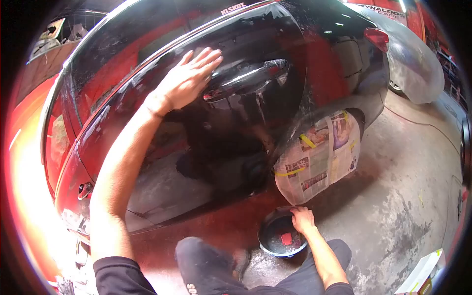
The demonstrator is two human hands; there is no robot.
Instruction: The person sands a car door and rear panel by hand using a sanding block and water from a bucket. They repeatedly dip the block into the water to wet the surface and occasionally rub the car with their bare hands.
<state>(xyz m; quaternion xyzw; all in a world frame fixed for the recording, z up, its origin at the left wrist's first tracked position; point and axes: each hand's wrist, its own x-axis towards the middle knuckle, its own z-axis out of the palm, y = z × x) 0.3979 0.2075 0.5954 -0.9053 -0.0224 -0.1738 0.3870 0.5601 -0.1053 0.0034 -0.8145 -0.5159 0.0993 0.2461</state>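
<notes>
My left hand (191, 78) lies flat on the upper part of a glossy black car door (226, 142), fingers stretched out and close together. It rests just left of and above the door handle (248, 78). Whether anything thin is under the palm is hidden. Whitish streaks run down the panel below the handle. Down on the floor between my knees, my right hand (303, 220) grips the rim of a dark round bucket (268, 231). A small red block (286, 239) shows inside it.
The rear wheel (319, 157) is covered with taped newspaper and plastic. A car under clear sheeting (415, 54) stands behind at the right. On the stained concrete floor (393, 196) a white box (420, 275) sits at the lower right. An orange-red surface (27, 118) is at far left.
</notes>
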